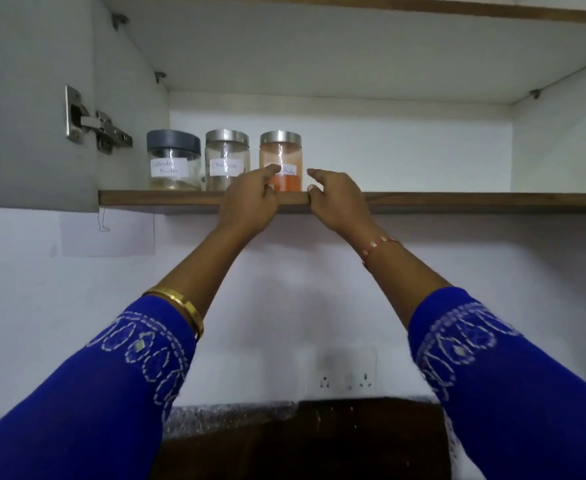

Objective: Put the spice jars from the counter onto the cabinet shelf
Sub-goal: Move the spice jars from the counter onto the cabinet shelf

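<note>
Stood upright at the shelf front edge: orange spice jar, third from the left end, beside two labelled jars. Flanked by both grips, left hand brushing its front, right hand just beside; fingers loosely spread, holding nothing. Plenty of bare shelf rightward; surface far below.
</note>
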A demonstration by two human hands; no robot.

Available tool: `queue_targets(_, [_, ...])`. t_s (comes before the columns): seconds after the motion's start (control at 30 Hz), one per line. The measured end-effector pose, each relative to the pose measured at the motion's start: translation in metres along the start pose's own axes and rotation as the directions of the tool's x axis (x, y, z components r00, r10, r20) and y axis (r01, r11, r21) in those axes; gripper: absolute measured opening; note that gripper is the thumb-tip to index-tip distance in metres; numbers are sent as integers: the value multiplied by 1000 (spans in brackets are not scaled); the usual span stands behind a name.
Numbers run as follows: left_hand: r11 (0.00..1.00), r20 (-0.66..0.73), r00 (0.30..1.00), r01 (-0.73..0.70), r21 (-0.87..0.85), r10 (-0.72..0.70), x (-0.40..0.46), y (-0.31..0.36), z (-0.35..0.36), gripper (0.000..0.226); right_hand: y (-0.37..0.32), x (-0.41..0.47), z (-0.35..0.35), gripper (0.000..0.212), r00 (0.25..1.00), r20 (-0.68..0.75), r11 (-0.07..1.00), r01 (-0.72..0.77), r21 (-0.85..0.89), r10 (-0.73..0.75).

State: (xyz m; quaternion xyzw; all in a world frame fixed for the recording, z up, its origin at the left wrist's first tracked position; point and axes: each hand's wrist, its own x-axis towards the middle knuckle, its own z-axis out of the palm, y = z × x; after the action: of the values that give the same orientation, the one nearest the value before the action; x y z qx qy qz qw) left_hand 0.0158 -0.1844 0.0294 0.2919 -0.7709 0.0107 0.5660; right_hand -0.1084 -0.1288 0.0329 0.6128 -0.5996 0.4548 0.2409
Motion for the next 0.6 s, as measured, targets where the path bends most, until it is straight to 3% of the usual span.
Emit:
queue_targets(0.1, [967, -33, 999, -5, -255, -4, -39, 2, -1, 42, 9, -49, 1, 42, 998, -19, 997, 62, -55, -63])
queue_targets(0.23, [885, -10, 994, 92, -457, -108, -110, 22, 5, 39, 24, -136, 3, 48, 998, 48, 998, -31, -49, 34])
queue_targets(0.43, [745, 272, 933, 355, -565, -238, -237, 54, 37, 38, 48, -274, -11, 48, 954, 75, 956, -292, 33, 289])
queue_targets(0.6, [633, 504, 823, 540, -554, -262, -332, 73, 72, 38, 67, -385, -35, 44, 838, 77, 834, -546, 80, 541])
